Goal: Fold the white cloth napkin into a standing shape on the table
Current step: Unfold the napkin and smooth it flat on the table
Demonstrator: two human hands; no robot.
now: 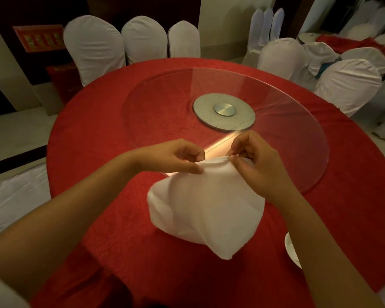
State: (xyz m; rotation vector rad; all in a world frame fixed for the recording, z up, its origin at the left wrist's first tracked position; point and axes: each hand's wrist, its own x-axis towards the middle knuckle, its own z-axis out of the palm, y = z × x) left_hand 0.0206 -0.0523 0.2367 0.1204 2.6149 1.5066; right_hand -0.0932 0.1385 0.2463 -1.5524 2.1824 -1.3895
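The white cloth napkin (pixel 206 205) hangs loosely above the red tablecloth (pixel 93 152), its lower folds drooping toward the table's near side. My left hand (pixel 171 157) pinches the napkin's upper edge on the left between thumb and fingers. At the right end of that same edge my right hand (pixel 252 161) pinches the cloth, its fingers curled over the fabric. Both hands hold the top edge raised near the rim of the glass turntable. How the cloth is folded underneath is hidden.
A round glass turntable (pixel 287 138) on a silver hub (pixel 224 112) covers the table's middle. A white plate (pixel 292 250) peeks out under my right forearm. White-covered chairs (pixel 93 47) ring the far side and right, with another red table behind.
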